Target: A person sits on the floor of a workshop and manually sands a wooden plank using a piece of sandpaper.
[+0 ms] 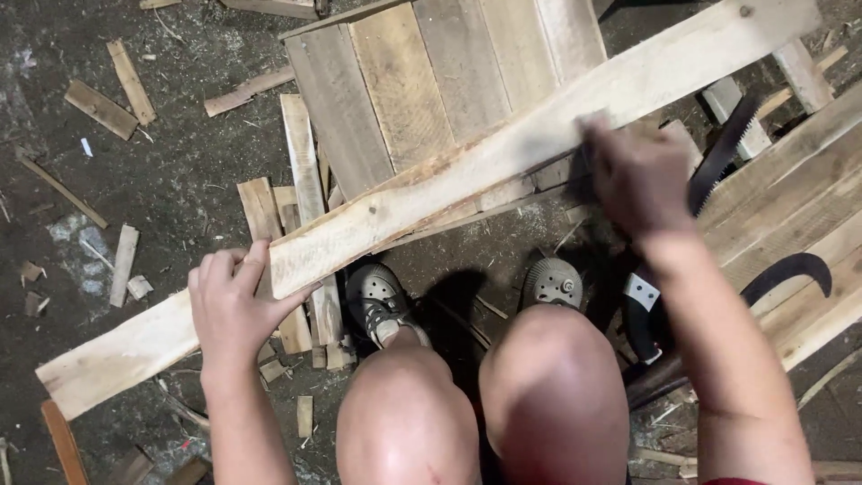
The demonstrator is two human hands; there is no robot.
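Two hands work on one long plank (pixel 431 193), which lies slanted across the near edge of a wooden pallet (pixel 422 81). The left hand (pixel 232 310) clamps the plank's lower part; the right hand (pixel 639 175) is blurred, so I cannot tell its grip. I judge the left must press firmly to stop sliding. One saw (pixel 723 153) lies near, and two shoes (pixel 382 301) show.

Offcuts of wood (pixel 131 81) lie scattered over the dark dirt floor (pixel 180 171). A pallet of grey slats (pixel 431 81) sits beyond the grey shoes (pixel 377 301), and a handsaw (pixel 723 153) leans by stacked boards (pixel 790 207) beside a curved black blade (pixel 790 269).
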